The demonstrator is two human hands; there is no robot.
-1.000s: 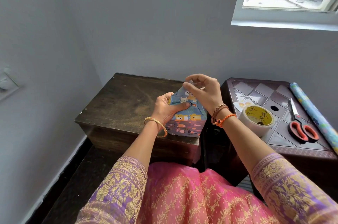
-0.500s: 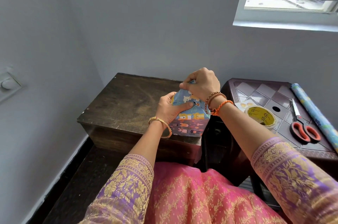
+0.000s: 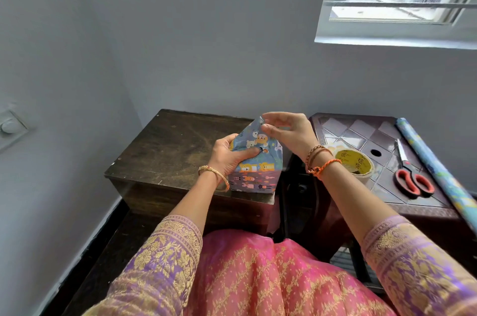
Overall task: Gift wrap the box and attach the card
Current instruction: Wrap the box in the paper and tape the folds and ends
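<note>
Box (image 3: 254,168) in blue animal-print paper, top flap folded to peak.

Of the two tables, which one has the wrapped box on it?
The plain dark wooden table on the left holds the wrapped box; the tile-patterned table holds tape and scissors.

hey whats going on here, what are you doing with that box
A person is gift wrapping a box on a dark wooden table. The left hand presses the paper against the box's side, while the right hand pinches the top flap's tip. Tape and scissors wait on the side table.
</note>
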